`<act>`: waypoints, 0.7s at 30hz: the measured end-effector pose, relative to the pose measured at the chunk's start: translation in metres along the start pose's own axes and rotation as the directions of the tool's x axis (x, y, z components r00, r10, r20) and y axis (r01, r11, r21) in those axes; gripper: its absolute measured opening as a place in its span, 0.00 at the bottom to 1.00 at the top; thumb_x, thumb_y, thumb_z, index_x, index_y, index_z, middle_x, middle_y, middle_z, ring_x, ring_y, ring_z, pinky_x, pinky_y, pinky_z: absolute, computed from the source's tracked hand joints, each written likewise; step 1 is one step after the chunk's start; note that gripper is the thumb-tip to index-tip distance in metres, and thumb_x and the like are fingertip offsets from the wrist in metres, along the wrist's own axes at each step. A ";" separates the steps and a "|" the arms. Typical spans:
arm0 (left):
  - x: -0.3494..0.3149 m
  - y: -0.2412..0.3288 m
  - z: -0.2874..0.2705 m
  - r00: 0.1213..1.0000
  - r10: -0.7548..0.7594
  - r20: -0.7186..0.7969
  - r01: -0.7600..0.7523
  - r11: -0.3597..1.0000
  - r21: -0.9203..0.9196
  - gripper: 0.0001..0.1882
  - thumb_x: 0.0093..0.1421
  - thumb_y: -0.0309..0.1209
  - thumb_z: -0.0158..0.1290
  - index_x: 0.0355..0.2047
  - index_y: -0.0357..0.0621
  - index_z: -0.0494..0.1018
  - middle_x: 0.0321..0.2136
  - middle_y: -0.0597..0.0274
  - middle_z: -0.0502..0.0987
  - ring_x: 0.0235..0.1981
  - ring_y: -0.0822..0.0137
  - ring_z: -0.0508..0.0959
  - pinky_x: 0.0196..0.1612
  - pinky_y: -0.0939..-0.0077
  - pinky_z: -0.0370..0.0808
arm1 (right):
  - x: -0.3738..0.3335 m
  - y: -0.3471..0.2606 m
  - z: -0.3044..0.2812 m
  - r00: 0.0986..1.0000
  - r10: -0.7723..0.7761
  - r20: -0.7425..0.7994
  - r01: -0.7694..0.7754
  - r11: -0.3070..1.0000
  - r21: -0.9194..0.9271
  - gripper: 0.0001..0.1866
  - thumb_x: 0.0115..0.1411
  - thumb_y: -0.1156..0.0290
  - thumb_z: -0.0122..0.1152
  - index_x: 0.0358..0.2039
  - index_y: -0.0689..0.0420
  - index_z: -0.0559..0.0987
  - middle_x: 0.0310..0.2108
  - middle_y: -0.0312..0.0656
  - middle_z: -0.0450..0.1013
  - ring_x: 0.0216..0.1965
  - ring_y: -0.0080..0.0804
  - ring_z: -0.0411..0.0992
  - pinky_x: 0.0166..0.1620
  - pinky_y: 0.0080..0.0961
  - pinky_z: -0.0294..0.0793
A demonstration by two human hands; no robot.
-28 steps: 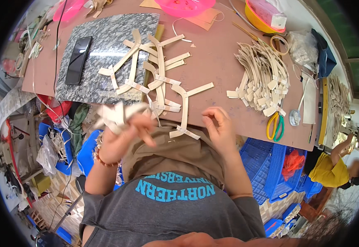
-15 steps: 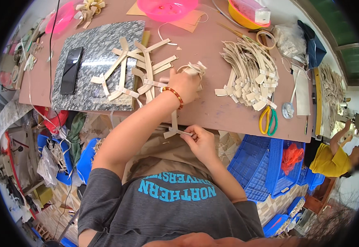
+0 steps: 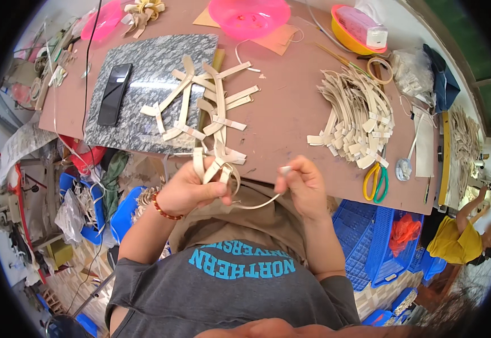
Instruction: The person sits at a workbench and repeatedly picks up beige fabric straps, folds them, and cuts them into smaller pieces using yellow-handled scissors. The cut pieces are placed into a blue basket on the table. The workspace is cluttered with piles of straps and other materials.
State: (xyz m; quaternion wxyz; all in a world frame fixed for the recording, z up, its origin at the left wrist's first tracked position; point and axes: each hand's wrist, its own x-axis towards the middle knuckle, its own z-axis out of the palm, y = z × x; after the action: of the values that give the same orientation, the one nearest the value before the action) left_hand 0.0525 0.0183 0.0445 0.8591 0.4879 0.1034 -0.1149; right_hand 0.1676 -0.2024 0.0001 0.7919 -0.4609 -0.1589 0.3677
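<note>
In front of my body, near the table edge, my left hand [image 3: 186, 190] is closed around a bundle of looped cream fabric straps [image 3: 218, 160]. A thin strap [image 3: 258, 206] from the bundle sags across to my right hand [image 3: 305, 188]. There its pale end is pinched between thumb and fingers. Just beyond the left hand, branched pieces of cream strap [image 3: 184, 93] lie over the right side of a grey speckled stone slab [image 3: 144, 62]. Some of them reach past the slab onto the brown table [image 3: 282, 112].
A thick pile of similar straps [image 3: 355, 115] lies to the right, with yellow-and-green-handled scissors [image 3: 376, 183] below it. A black phone [image 3: 114, 94] rests on the slab. Pink basins [image 3: 249, 19] stand at the back. Blue crates [image 3: 389, 248] are below right, near a person in yellow [image 3: 454, 239].
My left hand has drawn back from over the table toward my body with the straps. The right hand has risen and moved right, holding the strap end. The view has shifted slightly.
</note>
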 end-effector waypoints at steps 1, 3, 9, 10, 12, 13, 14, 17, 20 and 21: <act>-0.002 -0.004 0.000 0.998 -0.058 0.014 0.058 0.998 -0.014 0.10 0.58 0.32 0.52 0.35 0.38 0.70 0.24 0.60 0.74 0.17 0.81 0.66 0.18 0.90 0.57 | 0.003 0.000 0.008 0.999 0.035 0.024 -0.034 0.997 -0.072 0.03 0.60 0.75 0.54 0.33 0.60 0.72 0.27 0.36 0.73 0.28 0.19 0.70 0.33 0.17 0.71; -0.003 -0.021 -0.004 0.997 -0.078 -0.012 0.077 0.994 -0.075 0.10 0.60 0.32 0.50 0.35 0.38 0.69 0.24 0.62 0.74 0.17 0.82 0.64 0.18 0.92 0.56 | 0.010 0.005 0.026 0.992 0.106 0.065 -0.090 0.972 -0.219 0.05 0.60 0.73 0.55 0.33 0.61 0.74 0.26 0.36 0.73 0.26 0.17 0.70 0.32 0.16 0.70; -0.010 -0.035 -0.004 0.997 -0.055 -0.046 0.048 0.990 -0.132 0.10 0.61 0.33 0.49 0.35 0.38 0.71 0.22 0.66 0.73 0.18 0.82 0.64 0.20 0.90 0.57 | 0.018 0.019 0.042 0.972 0.234 0.027 -0.232 0.970 -0.067 0.05 0.58 0.72 0.58 0.32 0.60 0.75 0.26 0.33 0.73 0.24 0.14 0.68 0.26 0.12 0.69; -0.010 -0.037 -0.004 0.997 -0.052 -0.054 0.047 0.994 -0.098 0.11 0.61 0.34 0.49 0.34 0.38 0.72 0.22 0.67 0.73 0.19 0.82 0.64 0.20 0.89 0.57 | 0.018 0.022 0.041 0.969 0.245 0.035 -0.243 0.969 -0.035 0.05 0.58 0.72 0.59 0.32 0.60 0.74 0.26 0.33 0.73 0.24 0.14 0.68 0.26 0.11 0.69; -0.011 -0.038 -0.003 0.997 -0.040 -0.068 0.034 0.995 -0.092 0.11 0.61 0.34 0.50 0.34 0.38 0.73 0.23 0.67 0.73 0.18 0.82 0.64 0.21 0.88 0.59 | 0.017 0.023 0.042 0.958 0.277 0.069 -0.279 0.960 0.022 0.05 0.57 0.72 0.59 0.31 0.60 0.74 0.25 0.33 0.72 0.23 0.14 0.68 0.25 0.11 0.69; -0.011 -0.038 -0.003 0.997 -0.034 -0.074 0.027 0.996 -0.088 0.11 0.60 0.34 0.50 0.33 0.38 0.74 0.23 0.67 0.74 0.18 0.82 0.64 0.21 0.88 0.60 | 0.017 0.023 0.042 0.950 0.298 0.095 -0.303 0.952 0.046 0.05 0.57 0.72 0.60 0.31 0.60 0.74 0.25 0.33 0.72 0.23 0.14 0.68 0.25 0.11 0.69; -0.011 -0.037 -0.003 0.997 -0.042 -0.058 0.037 0.995 -0.088 0.10 0.60 0.34 0.51 0.33 0.38 0.74 0.24 0.67 0.74 0.18 0.82 0.64 0.22 0.87 0.60 | 0.016 0.023 0.042 0.940 0.318 0.121 -0.328 0.942 0.070 0.06 0.57 0.72 0.60 0.31 0.60 0.74 0.25 0.34 0.73 0.23 0.15 0.68 0.24 0.11 0.69; -0.012 -0.036 -0.006 0.996 -0.079 -0.031 0.075 0.990 -0.120 0.09 0.59 0.32 0.52 0.34 0.38 0.74 0.25 0.66 0.75 0.19 0.81 0.65 0.23 0.86 0.63 | 0.016 0.024 0.036 0.903 0.381 0.199 -0.403 0.912 0.080 0.06 0.56 0.72 0.61 0.31 0.60 0.74 0.25 0.34 0.73 0.23 0.15 0.69 0.24 0.11 0.69; -0.015 -0.043 -0.006 0.992 -0.125 -0.032 0.119 0.982 -0.145 0.08 0.59 0.30 0.52 0.34 0.38 0.74 0.27 0.66 0.75 0.23 0.80 0.69 0.26 0.86 0.67 | 0.016 0.023 0.037 0.863 0.447 0.237 -0.474 0.877 0.073 0.07 0.54 0.73 0.62 0.30 0.60 0.74 0.23 0.34 0.71 0.20 0.16 0.68 0.23 0.10 0.68; -0.016 -0.043 -0.004 0.991 -0.128 -0.032 0.125 0.987 -0.103 0.08 0.60 0.30 0.51 0.35 0.38 0.74 0.27 0.67 0.75 0.25 0.80 0.70 0.26 0.86 0.68 | 0.016 0.022 0.037 0.861 0.441 0.254 -0.467 0.883 0.050 0.07 0.54 0.73 0.63 0.30 0.59 0.73 0.23 0.34 0.71 0.20 0.16 0.68 0.22 0.09 0.68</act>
State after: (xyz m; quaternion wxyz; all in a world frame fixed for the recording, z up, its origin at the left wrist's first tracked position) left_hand 0.0240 0.0018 0.0117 0.8713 0.4387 0.1565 -0.1544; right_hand 0.1467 -0.1617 -0.0010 0.6826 -0.3943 -0.1179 0.6038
